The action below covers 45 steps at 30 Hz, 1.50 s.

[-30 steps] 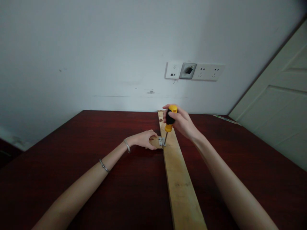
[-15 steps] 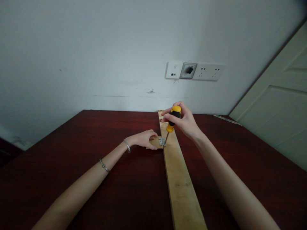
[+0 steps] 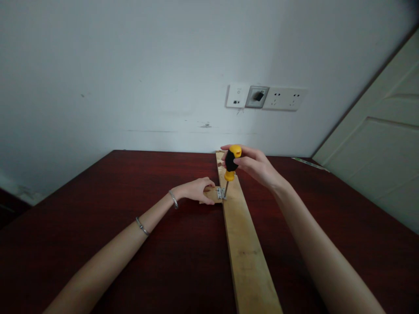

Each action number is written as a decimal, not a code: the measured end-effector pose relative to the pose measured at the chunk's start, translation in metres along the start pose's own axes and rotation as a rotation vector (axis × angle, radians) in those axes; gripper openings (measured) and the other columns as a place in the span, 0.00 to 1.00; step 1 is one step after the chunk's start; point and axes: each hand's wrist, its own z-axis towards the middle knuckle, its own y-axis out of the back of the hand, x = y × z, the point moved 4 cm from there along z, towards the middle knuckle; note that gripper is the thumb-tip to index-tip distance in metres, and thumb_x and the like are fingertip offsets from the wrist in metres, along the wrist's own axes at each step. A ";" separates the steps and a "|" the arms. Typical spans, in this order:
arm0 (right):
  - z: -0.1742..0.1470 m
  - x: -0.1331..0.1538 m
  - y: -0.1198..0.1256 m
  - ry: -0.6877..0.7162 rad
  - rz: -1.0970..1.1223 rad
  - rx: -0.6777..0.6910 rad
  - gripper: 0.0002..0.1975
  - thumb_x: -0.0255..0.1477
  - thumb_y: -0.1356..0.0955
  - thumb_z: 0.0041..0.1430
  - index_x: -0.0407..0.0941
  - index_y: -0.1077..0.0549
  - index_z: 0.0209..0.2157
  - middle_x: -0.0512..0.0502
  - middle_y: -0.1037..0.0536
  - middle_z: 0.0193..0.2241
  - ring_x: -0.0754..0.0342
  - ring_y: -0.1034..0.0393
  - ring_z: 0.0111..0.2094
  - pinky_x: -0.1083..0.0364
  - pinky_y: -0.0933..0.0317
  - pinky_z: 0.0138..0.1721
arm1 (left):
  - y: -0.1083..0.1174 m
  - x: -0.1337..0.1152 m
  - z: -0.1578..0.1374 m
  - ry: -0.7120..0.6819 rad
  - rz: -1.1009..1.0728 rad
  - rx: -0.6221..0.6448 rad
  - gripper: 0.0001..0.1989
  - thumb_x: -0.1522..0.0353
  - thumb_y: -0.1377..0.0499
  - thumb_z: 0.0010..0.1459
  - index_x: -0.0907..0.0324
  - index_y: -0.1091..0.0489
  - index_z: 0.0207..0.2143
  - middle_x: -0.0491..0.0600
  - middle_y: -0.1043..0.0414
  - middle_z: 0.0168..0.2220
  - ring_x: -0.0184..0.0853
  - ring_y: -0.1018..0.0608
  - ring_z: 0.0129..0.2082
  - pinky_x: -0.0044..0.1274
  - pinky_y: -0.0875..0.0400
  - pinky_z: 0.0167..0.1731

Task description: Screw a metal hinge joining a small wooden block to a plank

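My left hand (image 3: 195, 190) grips a small wooden block (image 3: 211, 195), thumb on the near edge and fingers on the far edge. A silver metal hinge (image 3: 220, 193) spans from that block onto a long wooden plank (image 3: 247, 246). In my right hand (image 3: 258, 165) is a screwdriver (image 3: 231, 161) with a yellow and black handle, fingers wrapped round the grip. Its shaft points down, nearly upright, and the tip meets the right leaf of the hinge at its near end. Any screw under the tip is too small to make out.
The plank runs across a dark red wooden table (image 3: 157, 253) up to the white wall (image 3: 147, 78). Wall sockets (image 3: 284, 98) sit above the table's far edge. A white panelled door (image 3: 386, 144) stands at the right. A thin strip (image 3: 310, 164) lies at the far right.
My right hand has turned about the screwdriver, its fingers shifted on the handle. The handle has swung slightly left and stands more upright. My left hand, the block and the plank stay put.
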 end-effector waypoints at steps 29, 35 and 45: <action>0.001 -0.009 0.002 0.084 -0.046 -0.031 0.18 0.36 0.33 0.58 0.47 0.34 0.49 0.49 0.28 0.35 0.55 0.31 0.34 0.52 0.36 0.39 | 0.003 -0.006 0.000 -0.016 0.021 0.022 0.27 0.58 0.33 0.44 0.60 0.32 0.46 0.50 0.33 0.41 0.36 0.29 0.38 0.25 0.35 0.37; -0.001 0.006 0.000 0.124 -0.153 -0.127 0.15 0.32 0.26 0.48 0.46 0.35 0.34 0.48 0.26 0.35 0.54 0.29 0.37 0.51 0.35 0.40 | 0.002 -0.006 -0.001 -0.016 0.023 0.022 0.29 0.57 0.34 0.44 0.60 0.32 0.47 0.50 0.33 0.41 0.36 0.29 0.37 0.24 0.35 0.37; 0.001 -0.009 0.001 0.115 -0.168 -0.071 0.15 0.34 0.33 0.56 0.48 0.37 0.45 0.52 0.30 0.29 0.56 0.34 0.31 0.52 0.38 0.36 | 0.002 -0.004 0.000 -0.023 0.042 0.019 0.28 0.56 0.34 0.44 0.61 0.31 0.46 0.50 0.33 0.40 0.36 0.30 0.37 0.24 0.35 0.36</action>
